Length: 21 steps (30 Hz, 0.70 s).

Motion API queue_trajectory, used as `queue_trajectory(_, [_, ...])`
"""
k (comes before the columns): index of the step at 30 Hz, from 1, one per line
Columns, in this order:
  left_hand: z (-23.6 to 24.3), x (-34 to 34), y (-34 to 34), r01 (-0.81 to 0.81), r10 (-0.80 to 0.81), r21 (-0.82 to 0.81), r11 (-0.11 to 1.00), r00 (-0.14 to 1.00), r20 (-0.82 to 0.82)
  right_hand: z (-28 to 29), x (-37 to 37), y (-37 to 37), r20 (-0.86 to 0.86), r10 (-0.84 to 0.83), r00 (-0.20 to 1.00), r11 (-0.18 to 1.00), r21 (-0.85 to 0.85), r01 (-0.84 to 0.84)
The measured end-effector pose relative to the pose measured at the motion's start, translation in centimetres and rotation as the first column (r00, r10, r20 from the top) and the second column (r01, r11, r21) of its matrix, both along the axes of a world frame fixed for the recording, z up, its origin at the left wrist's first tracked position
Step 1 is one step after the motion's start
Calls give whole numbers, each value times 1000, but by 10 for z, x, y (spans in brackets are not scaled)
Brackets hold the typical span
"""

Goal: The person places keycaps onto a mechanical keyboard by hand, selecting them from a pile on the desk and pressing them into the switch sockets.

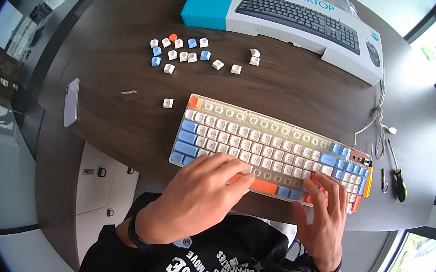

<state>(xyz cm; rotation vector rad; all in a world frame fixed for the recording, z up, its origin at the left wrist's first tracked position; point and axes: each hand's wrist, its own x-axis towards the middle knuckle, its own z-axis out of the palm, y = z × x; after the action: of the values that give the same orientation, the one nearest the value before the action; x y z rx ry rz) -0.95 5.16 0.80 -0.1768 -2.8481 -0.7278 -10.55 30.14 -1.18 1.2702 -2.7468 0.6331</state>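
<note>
A keyboard [260,149] with white, blue and orange keycaps lies slightly tilted in front of me. Its top row and part of a lower row show bare switch places. My left hand [197,193] rests over the lower left part, thumb and forefinger bent close together; whatever is between them is hidden. At the lower right, my right hand [324,220] has its fingers apart, with fingertips on the red keys [320,189]. Left of the keyboard lies a single white keycap [168,103]. Farther back, several loose white, blue and orange keycaps [184,56] are scattered.
Across the back of the dark wooden table [112,63] lies a keyboard box [207,4]. A phone [71,102] sits at the left edge and a small chain [128,92] nearby. To the right are a cable [379,112], a screwdriver [399,182] and a small metal tool [384,180].
</note>
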Motion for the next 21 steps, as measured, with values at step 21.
queue_trajectory(21, [14,61,-50,-49,67,-78,996,965,254,50,-41,-251,80,549,832,789,280,-547])
